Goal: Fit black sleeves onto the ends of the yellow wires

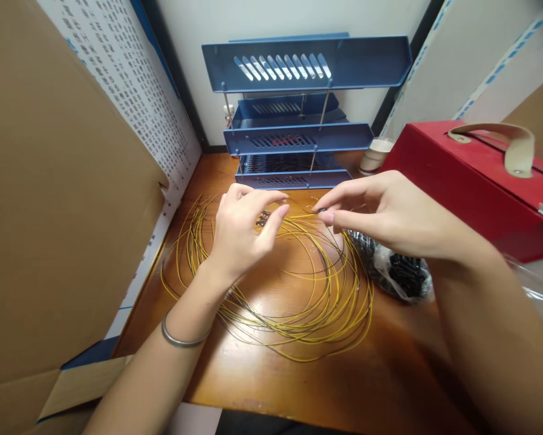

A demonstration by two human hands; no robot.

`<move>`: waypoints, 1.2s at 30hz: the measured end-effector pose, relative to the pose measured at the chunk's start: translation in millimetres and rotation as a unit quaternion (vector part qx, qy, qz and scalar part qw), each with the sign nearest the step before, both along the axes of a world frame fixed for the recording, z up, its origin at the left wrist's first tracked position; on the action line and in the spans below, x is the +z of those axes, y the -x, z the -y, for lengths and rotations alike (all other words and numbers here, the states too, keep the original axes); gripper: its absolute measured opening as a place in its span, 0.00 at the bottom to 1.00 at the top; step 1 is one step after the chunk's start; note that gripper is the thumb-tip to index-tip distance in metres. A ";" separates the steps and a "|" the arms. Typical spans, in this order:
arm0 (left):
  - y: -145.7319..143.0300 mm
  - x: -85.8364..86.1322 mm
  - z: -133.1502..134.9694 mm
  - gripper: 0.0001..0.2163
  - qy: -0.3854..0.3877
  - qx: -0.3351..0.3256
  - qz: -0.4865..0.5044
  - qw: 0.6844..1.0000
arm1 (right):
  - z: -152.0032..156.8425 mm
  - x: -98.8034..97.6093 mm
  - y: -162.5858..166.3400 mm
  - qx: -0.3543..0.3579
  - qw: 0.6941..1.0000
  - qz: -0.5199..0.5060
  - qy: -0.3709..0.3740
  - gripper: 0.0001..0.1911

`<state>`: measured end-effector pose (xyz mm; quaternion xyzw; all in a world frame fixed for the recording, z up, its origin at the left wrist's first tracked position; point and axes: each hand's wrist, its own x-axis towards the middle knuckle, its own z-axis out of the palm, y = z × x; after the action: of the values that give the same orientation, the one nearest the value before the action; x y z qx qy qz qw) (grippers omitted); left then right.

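Left hand (pixel 244 226) pinched on small dark parts (pixel 263 219); right hand (pixel 375 211) pinched on bead (pixel 322 210); yellow wire coil (pixel 299 290) mid-desk (pixel 344 374), front edge free

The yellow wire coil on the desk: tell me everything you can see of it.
The yellow wire coil is a loose bundle of many thin yellow strands, with some darker strands mixed in, wound in wide, untidy loops. It lies flat on the glossy wooden desk, in front of the blue tray rack. The left hand and right hand are above its far side, pinching small dark pieces. A plastic bag borders its right edge.
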<state>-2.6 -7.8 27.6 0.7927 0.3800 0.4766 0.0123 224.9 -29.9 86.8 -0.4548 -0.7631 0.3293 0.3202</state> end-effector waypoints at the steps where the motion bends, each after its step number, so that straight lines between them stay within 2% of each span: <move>1: -0.8 -0.4 0.4 0.10 -0.002 -0.003 -0.014 1.000 | 0.7 0.0 2.3 0.002 1.000 -0.004 -0.002 0.08; 5: -2.5 -0.5 1.9 0.19 -0.033 -0.003 -0.052 0.998 | 2.7 -0.1 11.0 0.011 1.000 -0.004 -0.004 0.09; 11: -2.2 0.7 4.4 0.11 -0.095 0.049 -0.086 0.990 | 0.3 -2.9 15.0 -0.019 0.999 -0.024 -0.042 0.09; 21: -1.6 -3.0 2.7 0.09 -0.120 0.033 -0.134 0.983 | 0.3 -9.2 22.6 -0.008 0.998 -0.046 -0.032 0.10; 26: -0.6 -2.5 1.4 0.08 -0.151 0.037 -0.118 0.981 | 2.8 -7.3 24.6 0.000 0.999 -0.042 -0.020 0.09; 33: 12.8 -3.5 -10.0 0.11 -0.063 0.121 -0.053 0.989 | -0.6 -3.5 12.4 -0.059 0.992 -0.104 0.041 0.10; 36: 13.7 -5.0 -11.6 0.09 -0.037 0.094 -0.065 0.993 | -2.2 -2.1 8.7 -0.061 0.990 -0.113 0.060 0.10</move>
<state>-16.3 3.8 22.6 0.7824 0.4350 0.4372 -0.0870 216.2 -27.6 84.8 -0.4782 -0.6717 0.4038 0.3963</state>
